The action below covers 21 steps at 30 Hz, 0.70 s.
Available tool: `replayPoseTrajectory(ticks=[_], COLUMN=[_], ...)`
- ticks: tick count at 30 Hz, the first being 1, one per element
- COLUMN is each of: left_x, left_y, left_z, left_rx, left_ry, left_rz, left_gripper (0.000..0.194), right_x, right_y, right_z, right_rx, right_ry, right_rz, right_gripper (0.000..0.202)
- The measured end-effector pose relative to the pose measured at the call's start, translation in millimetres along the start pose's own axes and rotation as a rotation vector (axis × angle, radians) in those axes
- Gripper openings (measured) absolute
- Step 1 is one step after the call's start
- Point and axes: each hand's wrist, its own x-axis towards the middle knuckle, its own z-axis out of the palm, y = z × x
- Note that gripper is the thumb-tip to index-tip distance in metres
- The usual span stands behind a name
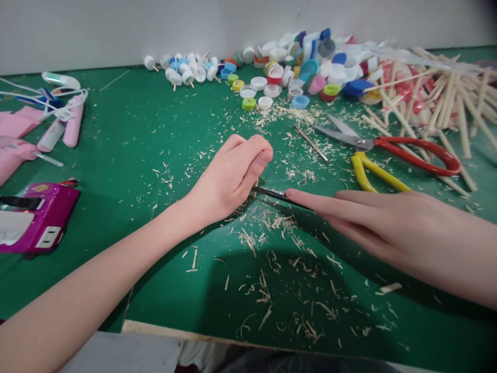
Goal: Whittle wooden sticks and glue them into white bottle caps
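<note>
- Left hand [229,178] closed round a thin, pale wooden stick [255,187] above the green tabletop [116,129], probably steadying it.
- Right hand [388,223] grips a slim, dark metal blade [272,193], forefinger extended, likely for control.

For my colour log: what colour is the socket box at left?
The box is magenta with white panels, best seen in the head view.

Wood, metal and plastic

We see pale, rough wooden sticks [446,98] at the table's [116,124] far right corner, smooth plastic caps [275,72] along its far edge, metal scissor blades [344,134] with glossy plastic handles [423,155].
</note>
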Motion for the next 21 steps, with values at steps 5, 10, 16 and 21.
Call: replayPoseTrajectory(ticks=[5, 10, 16, 21], left_x=[0.5, 0.1, 0.0, 0.3], left_y=[1.0, 0.8, 0.4, -1.5], left_z=[-0.1, 0.6, 0.8, -0.4], left_rx=[0.023, 0.02, 0.007, 0.016], left_ry=[-0.013, -0.016, -0.019, -0.019], left_rz=[0.0, 0.007, 0.03, 0.032], left_gripper=[0.032, 0.03, 0.027, 0.028], right_x=[2.6, 5.7, 5.0, 6.0], right_y=[-4.3, -8.8, -7.5, -7.2], right_z=[-3.5, -6.6, -1.3, -6.1], right_rx=[0.117, 0.187, 0.194, 0.25], right_ry=[0.014, -0.038, -0.066, -0.106], right_rz=[0.056, 0.084, 0.069, 0.095], right_gripper=[0.047, 0.046, 0.049, 0.048])
